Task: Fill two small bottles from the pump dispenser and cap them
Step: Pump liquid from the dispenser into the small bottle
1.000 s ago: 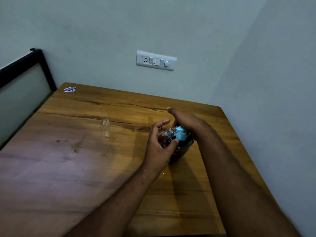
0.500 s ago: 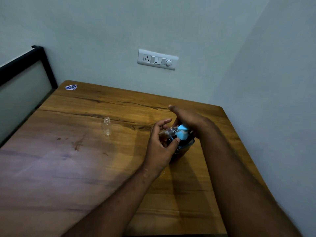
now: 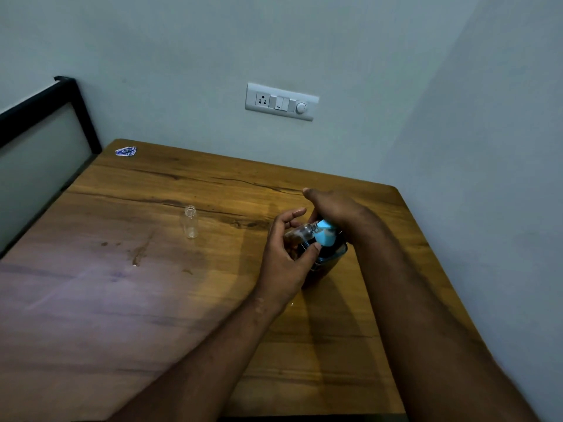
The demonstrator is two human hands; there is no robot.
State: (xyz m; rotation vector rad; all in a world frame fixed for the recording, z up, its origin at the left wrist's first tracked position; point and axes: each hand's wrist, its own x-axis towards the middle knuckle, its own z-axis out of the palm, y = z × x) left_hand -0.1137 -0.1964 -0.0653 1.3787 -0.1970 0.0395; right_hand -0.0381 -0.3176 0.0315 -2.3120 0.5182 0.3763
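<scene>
L hand (image 3: 285, 263): grips bottle 1 (image 3: 297, 236) at pump (image 3: 326, 236) spout, filling.
R hand (image 3: 338, 208): fingers flat, presses pump.
Bottle 2 (image 3: 190, 222): empty, uncapped, on table (image 3: 122, 300).
Left: fill 2nd, cap both.

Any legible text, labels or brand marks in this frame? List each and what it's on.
None can be read.
Blue-and-white sticker at the table's far left corner: print is there, too small and blurred to read.
Wall switch plate: no lettering to make out.
Pump dispenser, held small bottle and standing empty bottle: no label shows.
</scene>
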